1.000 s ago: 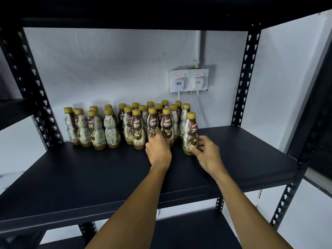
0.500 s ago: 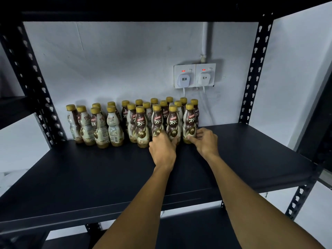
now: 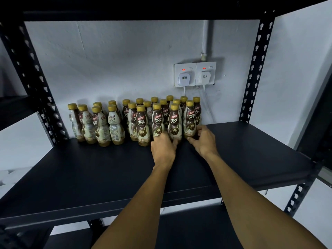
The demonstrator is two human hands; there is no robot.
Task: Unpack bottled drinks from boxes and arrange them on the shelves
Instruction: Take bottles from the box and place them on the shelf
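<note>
Fingers (image 3: 201,130) of the right hand (image 3: 204,141) curl round the base of the upright end bottle (image 3: 190,119), just ahead of them on the shelf (image 3: 89,177); the left hand (image 3: 162,148) grips another bottle (image 3: 158,121).

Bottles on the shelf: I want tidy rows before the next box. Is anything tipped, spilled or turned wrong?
Nothing is tipped or spilled; every bottle on the shelf stands upright. Only the left-hand cluster looks off: its labels are turned sideways or backwards, while the rest face front.
</note>
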